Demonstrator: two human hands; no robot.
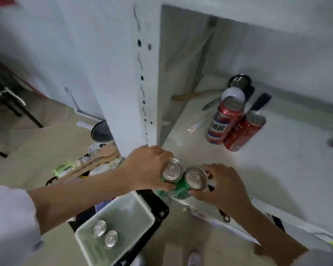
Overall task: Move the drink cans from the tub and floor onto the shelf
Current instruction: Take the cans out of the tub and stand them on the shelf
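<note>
My left hand [146, 167] grips a green can [171, 170] and my right hand [221, 185] grips a second green can [194, 179]. Both cans are upright, side by side, at the front left corner of the white shelf [267, 160]. Two red cans [224, 121] [244, 131] stand further back on the shelf, touching each other. Below my left forearm the white tub [142, 210] holds two more cans [99, 228] [111, 239], seen from above by their silver tops.
Behind the red cans lie a white ball-like object [233, 95], a ladle [238, 81], a wooden stick [192, 96] and a dark utensil [260, 101]. The shelf's white upright post [129, 93] rises left of the cans. Wooden spoons and packets [92, 164] clutter the floor; a black crate [158, 214] holds the tub.
</note>
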